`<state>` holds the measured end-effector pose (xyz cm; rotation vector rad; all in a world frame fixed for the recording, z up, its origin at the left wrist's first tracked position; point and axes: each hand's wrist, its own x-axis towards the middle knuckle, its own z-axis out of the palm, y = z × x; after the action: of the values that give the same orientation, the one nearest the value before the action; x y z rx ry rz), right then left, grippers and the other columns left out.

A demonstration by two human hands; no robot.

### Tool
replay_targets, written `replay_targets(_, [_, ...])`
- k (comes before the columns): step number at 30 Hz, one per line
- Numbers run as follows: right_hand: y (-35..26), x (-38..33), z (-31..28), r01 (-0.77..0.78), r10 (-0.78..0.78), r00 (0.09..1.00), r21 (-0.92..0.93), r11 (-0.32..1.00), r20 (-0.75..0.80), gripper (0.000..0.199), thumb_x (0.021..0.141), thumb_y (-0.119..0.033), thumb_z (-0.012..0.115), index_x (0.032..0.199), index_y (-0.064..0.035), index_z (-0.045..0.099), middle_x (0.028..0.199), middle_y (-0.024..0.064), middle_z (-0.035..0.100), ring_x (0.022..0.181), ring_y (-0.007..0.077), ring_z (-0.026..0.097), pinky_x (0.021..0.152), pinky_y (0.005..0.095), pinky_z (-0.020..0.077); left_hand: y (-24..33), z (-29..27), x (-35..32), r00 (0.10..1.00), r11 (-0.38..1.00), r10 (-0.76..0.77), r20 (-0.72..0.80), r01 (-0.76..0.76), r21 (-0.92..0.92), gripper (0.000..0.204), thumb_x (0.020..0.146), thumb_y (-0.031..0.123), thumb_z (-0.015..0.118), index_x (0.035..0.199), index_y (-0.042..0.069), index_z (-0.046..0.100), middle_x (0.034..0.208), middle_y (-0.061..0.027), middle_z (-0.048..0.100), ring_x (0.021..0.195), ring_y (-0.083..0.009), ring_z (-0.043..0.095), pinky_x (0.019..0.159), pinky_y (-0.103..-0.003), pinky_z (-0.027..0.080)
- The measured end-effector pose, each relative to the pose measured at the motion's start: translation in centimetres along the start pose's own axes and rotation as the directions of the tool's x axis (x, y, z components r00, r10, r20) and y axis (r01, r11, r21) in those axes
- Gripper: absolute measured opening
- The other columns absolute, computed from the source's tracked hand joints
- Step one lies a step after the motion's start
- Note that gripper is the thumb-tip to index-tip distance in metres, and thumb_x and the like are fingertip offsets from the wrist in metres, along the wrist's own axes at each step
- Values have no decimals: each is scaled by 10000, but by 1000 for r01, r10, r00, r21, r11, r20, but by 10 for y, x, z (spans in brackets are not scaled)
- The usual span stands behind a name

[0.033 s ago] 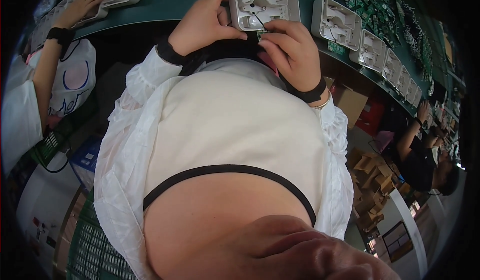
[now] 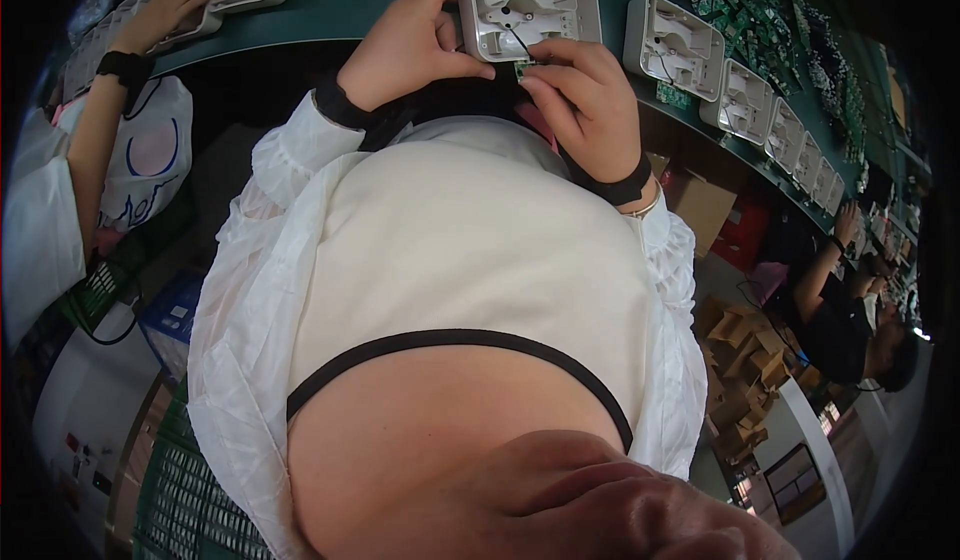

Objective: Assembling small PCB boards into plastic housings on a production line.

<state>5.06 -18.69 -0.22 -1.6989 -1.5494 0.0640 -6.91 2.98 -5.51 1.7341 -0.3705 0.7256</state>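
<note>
At the top middle, a white plastic housing (image 2: 550,25) with inner ribs and posts lies open side up at the bench's near edge. My left hand (image 2: 405,55) grips it by its left side, its thumb stretched along the near wall. A thin black wire (image 2: 516,38) runs from a hole in the housing toward my right hand (image 2: 590,100). Thumb and forefinger of that hand are closed on a small green circuit board (image 2: 520,70) just outside the near wall. The fingers partly hide the board and the wire's end.
A row of similar white housings (image 2: 675,48) follows the green bench (image 2: 345,10) to the right. Green circuit boards (image 2: 745,10) are heaped behind them. A co-worker's hand (image 2: 185,0) rests over housings at the left. Cardboard (image 2: 745,360) lies low on the right.
The co-worker's hand at the left has shifted very slightly rightward. My own hands and the housing show no visible movement.
</note>
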Motion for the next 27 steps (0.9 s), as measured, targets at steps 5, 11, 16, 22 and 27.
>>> replay_targets(5, [3, -2, 5, -197, 198, 980, 81, 977, -8, 168, 828, -47, 799, 983, -24, 739, 1029, 101, 722, 925, 280, 681, 781, 351, 546, 57, 1, 42, 736, 737, -674, 58, 666, 110, 1088, 683, 50, 921, 1565, 21, 284, 1143, -114, 629, 785, -144, 604, 691, -285, 518])
replay_targets(11, [-3, 17, 3, -252, 252, 968, 25, 967, 7, 158, 833, -73, 798, 969, -25, 734, 989, 103, 721, 911, 279, 675, 767, 360, 543, 40, -5, 6, 669, 647, -743, -3, 720, 251, 1109, 678, 192, 953, 1567, 57, 305, 1255, -175, 652, 849, -210, 682, 772, -337, 552])
replay_targets(16, [6, 21, 0, -68, 77, 995, -127, 990, 68, 152, 826, -80, 796, 954, -35, 727, 957, 86, 720, 856, 297, 657, 723, 379, 537, 32, -2, 7, 747, 725, -664, -41, 656, 209, 1108, 685, 118, 938, 1573, 55, 279, 1163, -148, 693, 628, -138, 610, 573, -276, 500])
replay_targets(22, [6, 19, -1, -2, 11, 998, -141, 990, 65, 109, 830, -76, 778, 917, -49, 720, 917, 70, 708, 829, 306, 638, 701, 399, 526, 34, -3, 11, 737, 723, -676, 10, 660, 204, 1098, 708, 135, 930, 1579, 37, 269, 1250, -176, 666, 677, -151, 635, 626, -287, 529])
replay_targets(27, [11, 11, -10, -32, 43, 997, -183, 983, 56, 94, 830, -79, 777, 891, -48, 712, 891, 67, 690, 834, 298, 640, 704, 401, 528, 41, -2, 23, 731, 713, -682, 37, 652, 256, 1041, 741, 164, 917, 1567, 18, 301, 1308, -188, 634, 713, -158, 651, 676, -288, 549])
